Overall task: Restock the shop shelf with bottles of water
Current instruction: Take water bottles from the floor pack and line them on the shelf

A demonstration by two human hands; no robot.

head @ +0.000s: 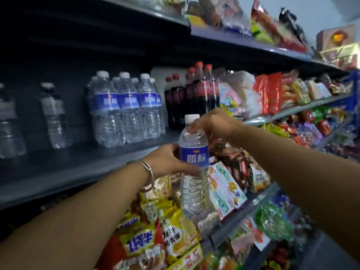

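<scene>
Clearly one water bottle point(193, 164) between left hand point(167, 162) and right hand point(212, 123).

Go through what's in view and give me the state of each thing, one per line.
Held water bottle: capped, upright, off the shelf.
Left hand: grips its label.
Right hand: pinches its neck.
Shelved water bottles: upright, capped, grouped.
Cola bottles: upright, capped.
</scene>
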